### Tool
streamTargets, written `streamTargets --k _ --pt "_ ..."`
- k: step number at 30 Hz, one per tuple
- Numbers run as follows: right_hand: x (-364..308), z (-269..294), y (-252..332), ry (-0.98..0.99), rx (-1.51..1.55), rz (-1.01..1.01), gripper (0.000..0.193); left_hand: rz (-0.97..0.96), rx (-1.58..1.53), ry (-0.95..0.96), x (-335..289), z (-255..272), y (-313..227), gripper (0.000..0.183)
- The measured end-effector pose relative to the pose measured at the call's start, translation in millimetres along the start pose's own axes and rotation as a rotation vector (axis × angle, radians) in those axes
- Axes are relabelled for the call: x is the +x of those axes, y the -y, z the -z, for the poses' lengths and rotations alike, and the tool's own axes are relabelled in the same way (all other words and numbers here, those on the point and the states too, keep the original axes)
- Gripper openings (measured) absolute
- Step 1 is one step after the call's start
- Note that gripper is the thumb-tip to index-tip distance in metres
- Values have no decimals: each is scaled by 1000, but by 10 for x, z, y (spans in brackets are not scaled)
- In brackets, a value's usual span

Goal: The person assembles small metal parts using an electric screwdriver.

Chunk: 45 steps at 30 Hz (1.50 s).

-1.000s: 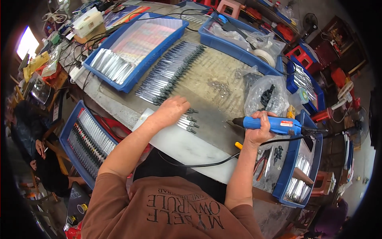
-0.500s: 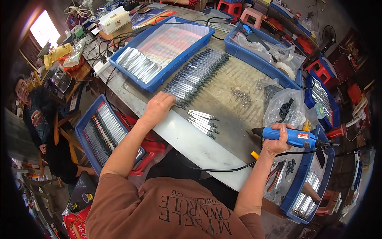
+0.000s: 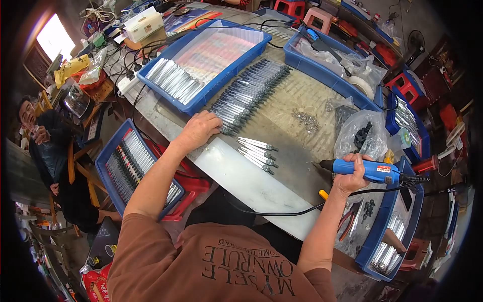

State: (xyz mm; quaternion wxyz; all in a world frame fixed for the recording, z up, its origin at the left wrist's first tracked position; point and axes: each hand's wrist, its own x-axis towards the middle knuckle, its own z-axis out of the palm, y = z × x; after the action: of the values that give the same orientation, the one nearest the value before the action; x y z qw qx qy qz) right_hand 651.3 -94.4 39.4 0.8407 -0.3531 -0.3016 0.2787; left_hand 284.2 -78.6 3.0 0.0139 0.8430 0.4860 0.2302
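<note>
My left hand (image 3: 202, 128) rests at the near left end of a long row of slim silver rods with dark fittings (image 3: 250, 95). Its fingers are bent together against the end rods, and whatever they pinch is hidden. Wrapped round a blue electric screwdriver (image 3: 366, 171), my right hand (image 3: 350, 178) keeps the tool level above the table, its black nose toward the left. Between the hands lies a small group of pale rods with dark ends (image 3: 257, 154), beside a white board (image 3: 246, 180) along the table's near edge.
A blue tray (image 3: 186, 106) of silver rods stands behind the row. Other blue bins (image 3: 297, 61) line the right side. A black cable (image 3: 282, 215) crosses the white board. Pliers (image 3: 347, 224) lie near my right forearm. At far left, a person (image 3: 55, 146) sits.
My left hand has shifted slightly up and stays by the row's end. The right hand and screwdriver have barely moved. The seated person's raised hand has moved slightly.
</note>
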Motion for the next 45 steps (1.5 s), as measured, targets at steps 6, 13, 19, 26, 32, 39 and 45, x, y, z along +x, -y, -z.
streamTargets --k 6,13,19,26,32,39,45 --pt "9 14 -1 -19 4 14 30 -13 -14 34 40 56 -34 18" --pt "41 36 -34 -30 54 31 33 -4 -90 -92 201 113 -431 18" --pt "58 33 -45 -5 24 83 30 -130 -231 -20 551 -218 -1018 18" --pt "35 -15 35 -37 -10 38 26 -66 -222 129 858 -751 -1196 20" --pt "36 -18 17 -44 9 39 26 24 -268 154 929 -841 -1170 19" --pt "45 -8 10 -28 18 49 23 12 -283 169 953 -851 -1194 18" --pt "47 -11 25 -26 13 54 23 40 -297 88 989 -937 -1231 15"
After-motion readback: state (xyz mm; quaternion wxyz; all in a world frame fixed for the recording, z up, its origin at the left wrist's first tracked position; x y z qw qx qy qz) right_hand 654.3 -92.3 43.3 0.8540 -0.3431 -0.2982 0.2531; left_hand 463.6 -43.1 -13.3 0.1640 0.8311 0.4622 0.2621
